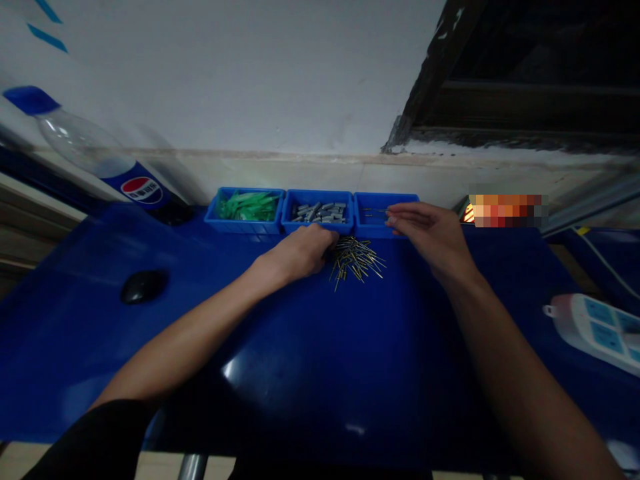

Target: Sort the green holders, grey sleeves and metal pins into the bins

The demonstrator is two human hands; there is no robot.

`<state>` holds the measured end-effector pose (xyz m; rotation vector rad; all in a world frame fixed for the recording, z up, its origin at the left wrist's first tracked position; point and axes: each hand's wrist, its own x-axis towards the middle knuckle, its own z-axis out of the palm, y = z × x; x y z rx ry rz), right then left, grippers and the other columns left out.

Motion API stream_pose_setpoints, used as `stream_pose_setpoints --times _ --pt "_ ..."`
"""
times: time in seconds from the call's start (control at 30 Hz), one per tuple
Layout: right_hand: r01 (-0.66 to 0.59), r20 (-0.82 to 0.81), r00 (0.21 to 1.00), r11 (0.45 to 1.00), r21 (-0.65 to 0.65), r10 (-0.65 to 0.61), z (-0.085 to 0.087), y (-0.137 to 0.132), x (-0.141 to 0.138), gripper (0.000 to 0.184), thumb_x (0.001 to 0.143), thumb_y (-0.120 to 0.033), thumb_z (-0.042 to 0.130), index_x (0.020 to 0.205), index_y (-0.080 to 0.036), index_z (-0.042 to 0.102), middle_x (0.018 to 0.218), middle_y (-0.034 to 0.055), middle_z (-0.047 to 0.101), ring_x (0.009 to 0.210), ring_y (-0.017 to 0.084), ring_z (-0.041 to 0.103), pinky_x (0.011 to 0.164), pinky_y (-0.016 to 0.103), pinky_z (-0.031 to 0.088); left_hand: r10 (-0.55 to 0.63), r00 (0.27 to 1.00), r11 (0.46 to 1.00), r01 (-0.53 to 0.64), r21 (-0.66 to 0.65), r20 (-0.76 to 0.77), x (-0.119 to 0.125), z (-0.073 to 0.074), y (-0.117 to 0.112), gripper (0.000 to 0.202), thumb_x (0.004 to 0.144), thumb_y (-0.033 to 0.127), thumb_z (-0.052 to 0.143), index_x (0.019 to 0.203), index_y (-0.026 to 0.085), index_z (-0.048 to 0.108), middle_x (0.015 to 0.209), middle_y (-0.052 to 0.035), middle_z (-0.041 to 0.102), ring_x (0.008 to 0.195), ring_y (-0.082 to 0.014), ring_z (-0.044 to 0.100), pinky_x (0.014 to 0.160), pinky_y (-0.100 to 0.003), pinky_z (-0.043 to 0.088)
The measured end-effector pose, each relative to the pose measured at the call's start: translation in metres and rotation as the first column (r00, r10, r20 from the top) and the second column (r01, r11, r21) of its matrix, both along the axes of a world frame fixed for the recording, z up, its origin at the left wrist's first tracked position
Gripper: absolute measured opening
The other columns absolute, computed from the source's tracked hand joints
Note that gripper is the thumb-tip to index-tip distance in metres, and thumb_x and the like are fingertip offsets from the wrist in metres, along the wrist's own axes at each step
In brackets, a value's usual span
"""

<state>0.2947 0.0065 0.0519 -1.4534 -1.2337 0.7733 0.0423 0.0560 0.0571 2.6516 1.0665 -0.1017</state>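
My left hand [305, 251] is closed at the left edge of a loose pile of thin metal pins [359, 259], brass and silver in colour, on the blue table. Its fingertips are turned away, so what they hold is hidden. Over the right blue bin [410, 198], my right hand [430, 233] has its fingers pinched around thin pins [373, 211] that stick out leftward from the fingertips. The middle blue bin [289, 212], just behind my left hand, contains several short grey cylinders [323, 213].
The left blue bin [210, 212] holds green plastic pieces [250, 205]. A Pepsi bottle [143, 190] leans in view at the back left, with a black mouse [143, 287] nearer. At the right lie a white compartment box [595, 330] and a blurred-out bright object [507, 210]. A wall stands behind.
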Motion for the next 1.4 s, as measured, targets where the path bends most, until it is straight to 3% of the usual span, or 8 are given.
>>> stream_pose_setpoints --times 0.23,0.37,0.5,0.8,0.97,1.1,1.4 --pt "-0.042 -0.013 0.999 0.998 -0.039 0.041 0.005 -0.002 -0.006 0.017 0.076 -0.032 0.085 0.091 -0.024 0.081 0.09 0.0058 0.081 0.09 0.027 0.078 0.087 0.046 0.064 0.034 0.997 0.998 -0.032 -0.045 0.062 0.003 0.003 0.001 0.039 0.076 -0.002 0.057 0.106 0.018 0.073 0.085 -0.0052 0.074 0.071 -0.0183 0.068 0.061 -0.028 0.045" --pt "-0.068 -0.019 0.998 0.997 -0.046 0.067 0.006 -0.003 -0.007 0.013 0.078 -0.031 0.082 0.089 -0.025 0.081 0.086 0.0057 0.081 0.088 0.027 0.078 0.085 0.045 0.064 -0.002 0.987 0.997 0.014 -0.071 0.162 0.002 0.007 0.003 0.045 0.075 0.0 0.059 0.114 0.017 0.073 0.08 -0.0029 0.075 0.069 -0.0164 0.068 0.064 -0.027 0.048" --pt "-0.1 -0.014 0.995 0.993 -0.057 0.099 0.006 -0.003 -0.008 0.015 0.078 -0.034 0.083 0.09 -0.024 0.081 0.084 0.0052 0.081 0.085 0.026 0.078 0.082 0.043 0.064 0.005 0.95 0.993 0.034 -0.117 0.313 0.002 0.011 0.005 0.051 0.076 0.003 0.06 0.124 0.014 0.071 0.088 -0.0046 0.079 0.075 -0.0169 0.074 0.07 -0.027 0.053" --pt "-0.294 -0.01 0.955 0.944 -0.148 0.296 0.003 -0.005 -0.011 0.017 0.079 -0.034 0.083 0.093 -0.024 0.081 0.088 0.0059 0.082 0.081 0.024 0.077 0.079 0.04 0.062 0.15 0.693 0.981 -0.017 -0.192 0.705 0.009 0.013 0.002 0.016 0.083 0.017 0.067 0.094 0.012 0.077 0.092 -0.0084 0.081 0.08 -0.0166 0.077 0.075 -0.026 0.062" --pt "-0.44 -0.205 0.894 0.866 -0.237 0.398 0.007 -0.01 -0.013 0.034 0.077 -0.038 0.088 0.107 -0.024 0.08 0.092 0.0064 0.084 0.092 0.025 0.08 0.084 0.04 0.062 0.235 0.601 0.956 -0.002 -0.293 0.764 0.012 0.018 0.0 0.012 0.08 0.018 0.072 0.09 0.012 0.076 0.09 -0.0067 0.081 0.078 -0.0155 0.076 0.076 -0.026 0.064" --pt "-0.44 -0.32 0.875 0.872 -0.216 0.362 0.008 -0.012 -0.016 0.031 0.073 -0.039 0.092 0.098 -0.024 0.081 0.09 0.0056 0.084 0.089 0.023 0.079 0.087 0.039 0.062 0.269 0.564 0.94 0.023 -0.341 0.781 0.013 0.018 0.0 0.011 0.077 0.016 0.074 0.086 0.012 0.075 0.087 -0.0058 0.08 0.076 -0.0142 0.075 0.076 -0.026 0.064" --pt "-0.325 -0.376 0.893 0.933 -0.157 0.248 0.005 -0.009 -0.021 0.023 0.067 -0.035 0.094 0.084 -0.024 0.082 0.08 0.0031 0.081 0.077 0.019 0.075 0.081 0.037 0.061 0.226 0.593 0.938 0.081 -0.337 0.773 0.015 0.01 -0.001 0.012 0.079 0.018 0.074 0.089 0.013 0.074 0.089 -0.0064 0.08 0.079 -0.0141 0.075 0.08 -0.025 0.063"
